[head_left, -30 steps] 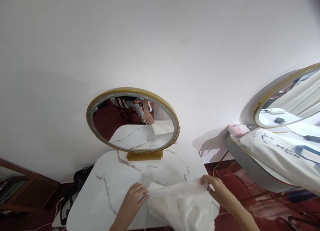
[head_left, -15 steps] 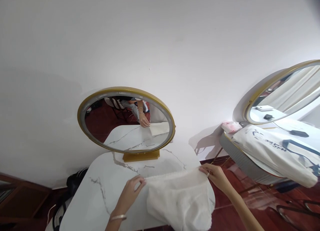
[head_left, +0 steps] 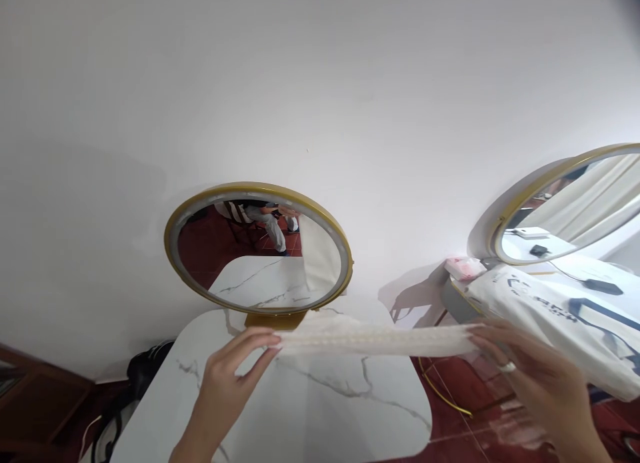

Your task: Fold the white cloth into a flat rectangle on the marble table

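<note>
**Holding the cloth (head_left: 375, 341) taut between my two hands**

From the view from my head, the cloth stretches at five o'clock, raised over the marbled table (head_left: 320, 416), its right end reaching past the table's edge above the red floor (head_left: 453, 383). My left hand (head_left: 227, 383), at seven o'clock, pinches one end between thumb and fingers. My right hand (head_left: 535, 373), at four o'clock, grips the other end; a ring (head_left: 507, 367) sits on one finger.

Just past the cloth, towards nine o'clock, stands a gold-rimmed mirror (head_left: 257, 253), its base (head_left: 267, 321) partly covered by the cloth; a seated person shows in the glass. At three o'clock a second mirror (head_left: 575, 213) stands near a pink-and-white packet (head_left: 465, 268) and a printed fabric (head_left: 545, 313). A black bag (head_left: 145, 369) lies at eight o'clock.
</note>
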### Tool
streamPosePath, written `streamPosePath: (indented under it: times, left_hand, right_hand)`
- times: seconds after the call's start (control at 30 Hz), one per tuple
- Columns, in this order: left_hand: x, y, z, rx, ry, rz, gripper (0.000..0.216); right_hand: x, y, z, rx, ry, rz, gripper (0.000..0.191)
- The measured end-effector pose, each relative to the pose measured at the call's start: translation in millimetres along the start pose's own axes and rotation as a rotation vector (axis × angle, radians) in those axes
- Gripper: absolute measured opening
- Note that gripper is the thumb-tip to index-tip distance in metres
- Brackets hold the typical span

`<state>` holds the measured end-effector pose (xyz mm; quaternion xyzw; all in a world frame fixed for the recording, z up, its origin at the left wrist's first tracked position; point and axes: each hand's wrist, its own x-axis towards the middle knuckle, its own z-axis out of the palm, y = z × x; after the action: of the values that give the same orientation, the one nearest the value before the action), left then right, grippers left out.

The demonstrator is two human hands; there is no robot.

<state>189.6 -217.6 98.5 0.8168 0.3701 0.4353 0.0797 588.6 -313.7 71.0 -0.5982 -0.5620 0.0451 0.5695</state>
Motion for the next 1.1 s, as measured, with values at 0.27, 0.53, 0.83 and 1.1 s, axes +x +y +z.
streamPosePath:
  times: [0.27,0.53,0.83,1.1]
  left_hand:
    - [-45.0,8.1,-11.5,-0.124,-0.484,-0.293,0.016]
    - [-12.3,-4.3,33.0,0.046,-0.539,-0.435,0.021]
    - [-38.1,-59.4,151.3,0.215,-0.391,-0.403,0.044]
    - [-128.3,-88.8,233.6,0.37,-0.419,-0.378,0.037]
  right_hand:
    - [-35.9,10.3,-21.8,-0.018,-0.249,0.012,0.021]
    - [-6.8,56.1,25.5,0.057,-0.38,0.35,0.03]
    - [-33.4,148.2,117.4,-0.19,-0.214,0.128,0.048]
    - [-176.0,194.7,178.5,-0.442,-0.356,-0.086,0.038]
